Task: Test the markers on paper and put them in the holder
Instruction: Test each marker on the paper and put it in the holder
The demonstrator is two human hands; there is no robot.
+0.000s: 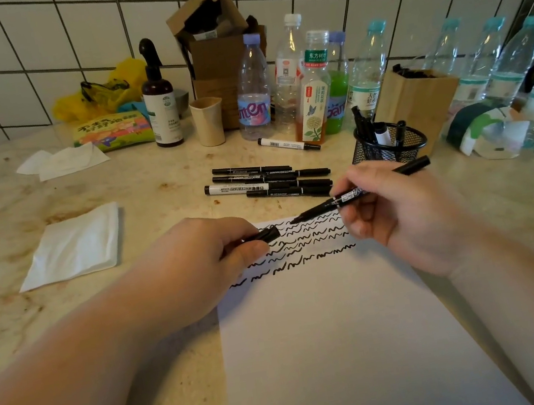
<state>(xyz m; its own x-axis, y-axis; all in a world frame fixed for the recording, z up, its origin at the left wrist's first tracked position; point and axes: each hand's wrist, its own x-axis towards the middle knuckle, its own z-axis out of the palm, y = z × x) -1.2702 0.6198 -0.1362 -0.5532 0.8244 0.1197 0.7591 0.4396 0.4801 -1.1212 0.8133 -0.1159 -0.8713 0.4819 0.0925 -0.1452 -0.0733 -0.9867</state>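
Note:
My right hand (395,211) grips an uncapped black marker (354,194), its tip at the top edge of the white paper (330,331) among rows of black squiggles. My left hand (198,261) holds the marker's black cap (265,235) between thumb and fingers and lies over the paper's top left corner. Several capped markers (269,181) lie side by side on the counter just beyond the paper, and one more marker (288,144) lies farther back. The black mesh holder (389,147) stands at the right with several markers upright in it.
Several plastic bottles (252,93) line the back, with a paper cup (207,121), a brown spray bottle (160,104), cardboard boxes (218,46) and a brown paper bag (416,100). Folded tissue (74,246) lies at the left. A tape roll (483,131) sits at the right.

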